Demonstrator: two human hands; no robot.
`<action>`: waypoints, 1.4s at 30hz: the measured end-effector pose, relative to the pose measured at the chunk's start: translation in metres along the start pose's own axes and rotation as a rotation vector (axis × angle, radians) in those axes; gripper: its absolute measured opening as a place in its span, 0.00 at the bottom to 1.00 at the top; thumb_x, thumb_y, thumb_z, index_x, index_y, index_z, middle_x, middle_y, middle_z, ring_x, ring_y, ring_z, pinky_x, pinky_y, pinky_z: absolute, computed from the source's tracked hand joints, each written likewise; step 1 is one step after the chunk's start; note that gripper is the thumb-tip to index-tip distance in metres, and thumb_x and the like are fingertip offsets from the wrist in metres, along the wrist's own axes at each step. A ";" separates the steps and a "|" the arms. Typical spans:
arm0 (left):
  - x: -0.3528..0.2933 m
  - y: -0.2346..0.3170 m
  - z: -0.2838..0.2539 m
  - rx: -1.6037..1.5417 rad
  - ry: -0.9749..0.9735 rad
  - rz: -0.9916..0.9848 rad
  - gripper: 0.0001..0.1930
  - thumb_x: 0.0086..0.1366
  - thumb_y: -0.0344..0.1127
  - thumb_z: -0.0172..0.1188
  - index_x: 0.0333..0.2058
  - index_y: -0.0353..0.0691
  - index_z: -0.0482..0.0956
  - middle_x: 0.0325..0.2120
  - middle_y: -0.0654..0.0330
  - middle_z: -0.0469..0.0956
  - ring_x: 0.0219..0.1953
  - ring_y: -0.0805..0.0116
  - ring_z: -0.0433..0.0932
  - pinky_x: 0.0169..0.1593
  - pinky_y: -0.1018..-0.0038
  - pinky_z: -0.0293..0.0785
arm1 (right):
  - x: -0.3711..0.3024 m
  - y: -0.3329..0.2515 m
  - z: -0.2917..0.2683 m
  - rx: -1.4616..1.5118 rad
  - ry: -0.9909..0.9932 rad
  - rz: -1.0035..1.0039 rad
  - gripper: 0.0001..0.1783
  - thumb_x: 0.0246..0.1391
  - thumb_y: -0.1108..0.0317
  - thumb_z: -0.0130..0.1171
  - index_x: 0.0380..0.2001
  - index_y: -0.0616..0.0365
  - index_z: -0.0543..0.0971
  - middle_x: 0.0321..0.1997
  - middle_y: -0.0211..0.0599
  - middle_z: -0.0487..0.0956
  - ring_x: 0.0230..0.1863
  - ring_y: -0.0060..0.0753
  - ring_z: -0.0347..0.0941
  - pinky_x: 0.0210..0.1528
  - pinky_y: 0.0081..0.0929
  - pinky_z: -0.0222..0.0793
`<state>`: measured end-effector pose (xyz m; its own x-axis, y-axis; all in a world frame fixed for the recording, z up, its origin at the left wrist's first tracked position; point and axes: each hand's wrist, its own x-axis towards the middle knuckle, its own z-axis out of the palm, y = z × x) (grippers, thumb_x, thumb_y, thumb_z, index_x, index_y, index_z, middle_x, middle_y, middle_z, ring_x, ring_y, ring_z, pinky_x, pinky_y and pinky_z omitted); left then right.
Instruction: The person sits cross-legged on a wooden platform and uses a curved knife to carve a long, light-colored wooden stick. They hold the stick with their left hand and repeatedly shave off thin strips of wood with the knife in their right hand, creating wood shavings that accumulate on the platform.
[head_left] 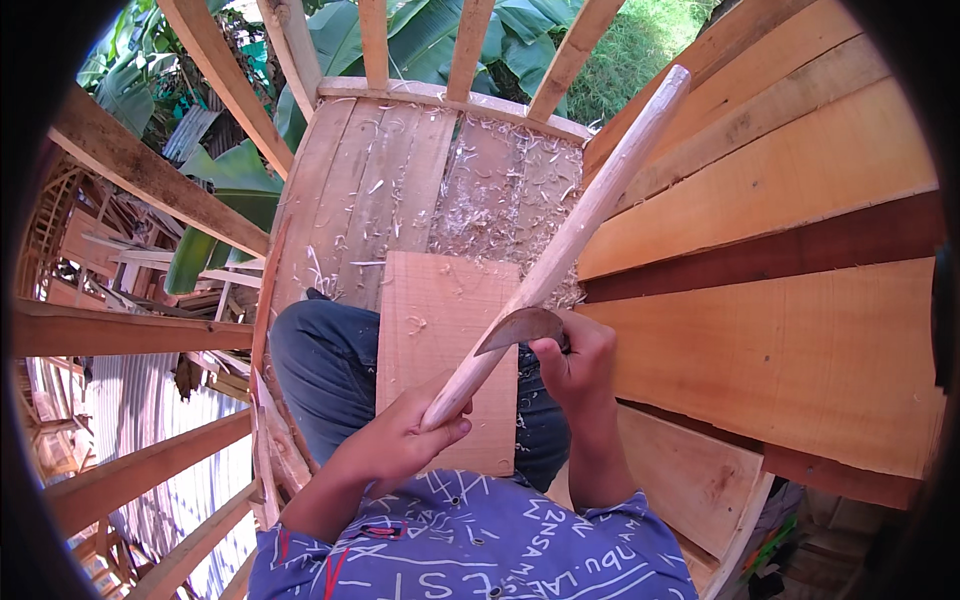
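Stick (pixel 562 248) over shaving-littered floorboards (pixel 400 190); leaves (pixel 425 55) beyond

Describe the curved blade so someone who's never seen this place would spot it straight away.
Start at the rectangular wooden board on the person's lap, then find the long pale stick slanting over it. Toward the stick's lower end, held in the right hand, is the curved blade. It's grey-brown and crescent-shaped, unlike the straight, lighter wood around it.

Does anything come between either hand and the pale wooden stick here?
Yes, on the right: the curved blade, held in the right hand, crosses over the pale stick. Nothing visible separates the left hand from the stick; it grips the lower end directly.
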<state>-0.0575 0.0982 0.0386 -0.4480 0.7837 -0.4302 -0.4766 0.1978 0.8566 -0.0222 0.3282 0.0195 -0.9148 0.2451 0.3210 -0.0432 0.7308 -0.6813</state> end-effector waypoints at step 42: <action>-0.019 -0.019 -0.008 -0.060 0.075 -0.088 0.14 0.63 0.32 0.56 0.45 0.36 0.66 0.29 0.62 0.69 0.23 0.75 0.69 0.28 0.77 0.66 | -0.014 0.002 0.021 -0.040 -0.085 0.049 0.38 0.46 0.30 0.56 0.12 0.58 0.70 0.10 0.40 0.66 0.14 0.45 0.68 0.17 0.35 0.61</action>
<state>-0.0457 0.0747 0.0285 -0.4565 0.7183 -0.5250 -0.5597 0.2269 0.7970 -0.0181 0.3126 -0.0004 -0.9464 0.2270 0.2298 0.0164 0.7443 -0.6677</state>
